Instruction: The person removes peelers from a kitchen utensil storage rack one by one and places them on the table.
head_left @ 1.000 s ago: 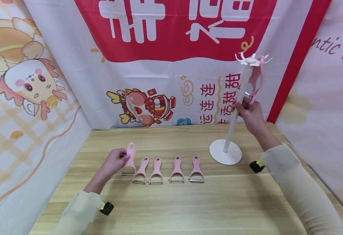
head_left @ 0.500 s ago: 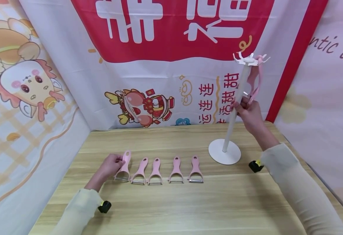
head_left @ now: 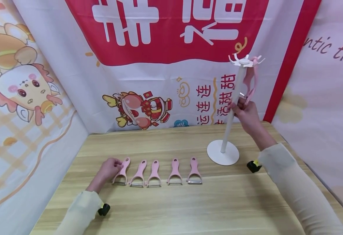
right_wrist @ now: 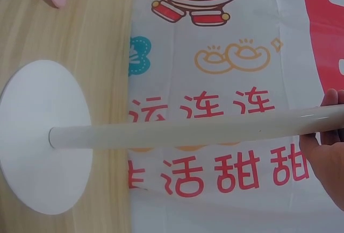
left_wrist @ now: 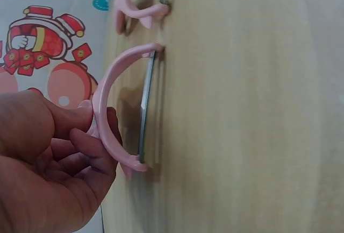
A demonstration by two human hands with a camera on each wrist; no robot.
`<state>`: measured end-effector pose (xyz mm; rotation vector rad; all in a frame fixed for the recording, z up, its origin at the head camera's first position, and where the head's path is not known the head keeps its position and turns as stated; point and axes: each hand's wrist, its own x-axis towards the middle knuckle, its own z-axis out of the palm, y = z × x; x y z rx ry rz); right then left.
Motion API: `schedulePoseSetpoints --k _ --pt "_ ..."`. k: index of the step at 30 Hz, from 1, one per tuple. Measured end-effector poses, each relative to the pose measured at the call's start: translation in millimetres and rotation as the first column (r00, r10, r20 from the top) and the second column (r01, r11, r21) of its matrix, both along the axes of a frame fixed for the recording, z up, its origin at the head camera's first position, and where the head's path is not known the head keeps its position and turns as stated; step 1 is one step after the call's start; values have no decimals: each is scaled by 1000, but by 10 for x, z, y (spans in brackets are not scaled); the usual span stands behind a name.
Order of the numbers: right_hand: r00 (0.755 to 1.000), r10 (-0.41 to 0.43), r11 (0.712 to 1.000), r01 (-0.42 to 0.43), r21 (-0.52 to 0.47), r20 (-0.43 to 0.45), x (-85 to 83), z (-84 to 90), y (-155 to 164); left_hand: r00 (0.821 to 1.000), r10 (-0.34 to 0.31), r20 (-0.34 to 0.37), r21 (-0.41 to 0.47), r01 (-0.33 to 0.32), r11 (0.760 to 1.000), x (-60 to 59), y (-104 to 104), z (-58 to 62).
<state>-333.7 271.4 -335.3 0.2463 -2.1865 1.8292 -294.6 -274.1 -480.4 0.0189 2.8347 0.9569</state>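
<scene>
My left hand (head_left: 109, 169) pinches a pink Y-shaped peeler (head_left: 126, 164) by its handle, at the left end of a row of peelers. In the left wrist view, thumb and fingers close on the handle just behind the peeler's arched head (left_wrist: 106, 82). Several matching peelers (head_left: 155, 169) lie to the right, handles pointing away from me. With my right hand (head_left: 246, 115) I grip the white pole of a hook stand (head_left: 228, 135). From a hook at its top hangs another pink peeler (head_left: 255, 78), just above that hand.
The stand's round white base (head_left: 214, 151) is on the wooden table (head_left: 159, 209), right of the row. Behind the table hangs a red and white printed cloth (head_left: 171, 70). Printed cloths also line the left and right sides.
My left hand has lowered the leftmost peeler and shifted it left, to the end of the row. My right hand keeps its grip on the stand. The head view has shifted slightly.
</scene>
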Motion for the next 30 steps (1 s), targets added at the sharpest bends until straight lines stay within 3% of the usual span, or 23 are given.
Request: schedulePoseSetpoints --k 9,15,24,30 --pt "1000 14 999 -14 -34 6 4 1 8 999 35 -26 -7 -35 999 32 -1 -68" --pt "1000 -17 1000 17 -9 7 10 11 -13 999 51 -7 -13 -52 999 59 6 -36" --pt "996 -91 995 92 -46 15 48 13 -68 996 78 -36 -35 -79 996 65 33 31" --pt "987 -158 984 158 -83 3 72 17 -107 993 71 -96 -13 -72 997 73 96 90"
